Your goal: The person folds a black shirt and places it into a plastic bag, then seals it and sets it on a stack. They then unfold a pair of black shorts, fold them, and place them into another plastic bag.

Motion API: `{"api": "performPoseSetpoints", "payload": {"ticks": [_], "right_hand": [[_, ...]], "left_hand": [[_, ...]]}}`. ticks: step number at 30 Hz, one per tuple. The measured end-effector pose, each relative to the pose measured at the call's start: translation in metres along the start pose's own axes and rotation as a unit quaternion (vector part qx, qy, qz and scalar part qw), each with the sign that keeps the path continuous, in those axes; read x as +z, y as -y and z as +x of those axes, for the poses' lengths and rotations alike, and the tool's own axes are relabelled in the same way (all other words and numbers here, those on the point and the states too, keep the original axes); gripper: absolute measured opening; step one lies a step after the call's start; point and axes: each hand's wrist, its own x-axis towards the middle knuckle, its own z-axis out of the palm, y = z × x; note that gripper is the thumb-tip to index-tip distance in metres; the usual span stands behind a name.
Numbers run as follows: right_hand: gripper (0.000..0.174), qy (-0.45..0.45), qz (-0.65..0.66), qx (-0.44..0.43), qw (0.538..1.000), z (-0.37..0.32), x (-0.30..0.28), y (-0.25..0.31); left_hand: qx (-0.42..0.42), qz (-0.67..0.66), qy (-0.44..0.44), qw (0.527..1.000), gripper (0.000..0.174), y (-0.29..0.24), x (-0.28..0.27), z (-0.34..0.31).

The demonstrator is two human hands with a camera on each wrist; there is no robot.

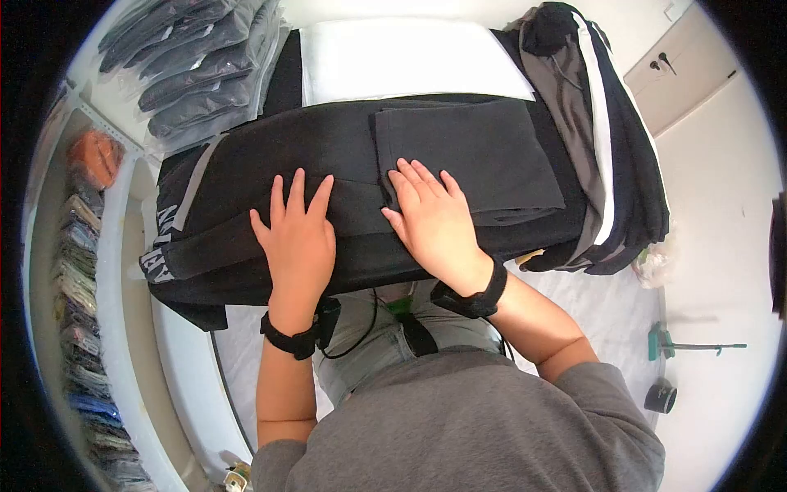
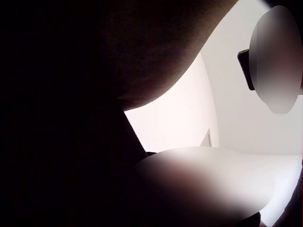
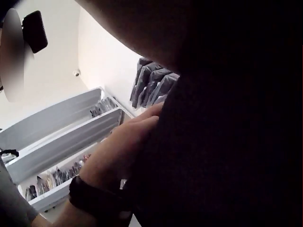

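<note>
A pair of black trousers (image 1: 311,148) lies spread across the work surface, with pale lettering near its left end. Its right part is folded over into a flat dark panel (image 1: 484,156). My left hand (image 1: 299,238) rests palm down on the trousers left of the fold, fingers spread. On the left edge of the folded panel my right hand (image 1: 434,221) lies flat, fingers straight and thumb out to the side. In the left wrist view dark blur covers most of the frame. The right wrist view shows the left hand (image 3: 125,146) beside dark cloth.
A stack of white sheets (image 1: 410,61) lies behind the trousers. Dark garments in clear bags (image 1: 205,74) are piled at the back left. A heap of black and grey clothes with a white stripe (image 1: 602,131) hangs over the right end. Shelves of bagged items (image 1: 82,328) stand left.
</note>
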Motion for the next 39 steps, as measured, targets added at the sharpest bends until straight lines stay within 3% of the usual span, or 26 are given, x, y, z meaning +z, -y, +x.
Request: {"api": "performPoseSetpoints", "payload": {"ticks": [5, 9, 12, 13, 19, 21, 23, 26, 28, 32, 35, 37, 38, 39], "right_hand": [[0.054, 0.036, 0.085, -0.012, 0.996, -0.001, -0.027, -0.008], [0.051, 0.030, -0.058, 0.073, 0.995, -0.002, -0.063, -0.042], [0.051, 0.036, -0.181, 0.168, 0.968, -0.020, -0.054, -0.074], [0.054, 0.077, -0.191, 0.187, 0.961, -0.033, -0.042, -0.088], [0.060, 0.116, -0.116, 0.194, 0.967, -0.029, -0.048, -0.078], [0.060, 0.069, 0.073, 0.052, 0.994, -0.013, -0.062, -0.054], [0.060, 0.040, 0.104, 0.001, 0.994, -0.008, -0.046, -0.036], [0.061, 0.031, 0.163, 0.025, 0.986, -0.001, -0.024, -0.024], [0.062, 0.036, 0.084, 0.020, 0.996, 0.003, -0.022, -0.018], [0.053, 0.030, 0.091, 0.006, 0.995, 0.009, -0.018, -0.020], [0.037, 0.009, 0.105, 0.060, 0.993, 0.019, -0.021, -0.015], [0.030, 0.046, 0.208, 0.227, 0.950, 0.029, -0.038, -0.008], [0.029, -0.032, 0.210, 0.171, 0.962, 0.029, -0.035, -0.007], [0.029, -0.031, 0.212, 0.172, 0.962, 0.030, -0.033, -0.003]], "left_hand": [[0.000, -0.006, -0.003, 1.000, 0.050, 0.001, 0.000, -0.001], [0.000, -0.019, -0.010, 1.000, 0.050, 0.002, 0.001, -0.002], [-0.006, -0.008, -0.006, 1.000, 0.051, 0.000, 0.001, -0.001], [-0.004, -0.012, -0.008, 1.000, 0.051, 0.000, 0.001, 0.000], [-0.009, 0.008, 0.013, 1.000, 0.053, -0.001, -0.002, 0.001], [-0.009, 0.003, 0.012, 1.000, 0.052, -0.002, -0.003, 0.001], [-0.012, 0.001, 0.015, 1.000, 0.052, -0.002, -0.004, -0.001], [-0.012, 0.001, 0.018, 1.000, 0.052, -0.001, -0.004, 0.000], [-0.002, -0.010, 0.003, 1.000, 0.051, 0.001, -0.001, -0.001], [-0.004, -0.008, 0.001, 1.000, 0.051, 0.000, -0.001, -0.001], [-0.005, -0.009, -0.002, 1.000, 0.051, 0.000, 0.000, -0.001], [-0.003, -0.013, -0.005, 1.000, 0.051, 0.001, 0.000, -0.001], [-0.004, -0.012, -0.003, 1.000, 0.051, 0.001, 0.000, -0.001], [-0.002, -0.014, -0.007, 1.000, 0.050, 0.001, 0.000, -0.001]]}}
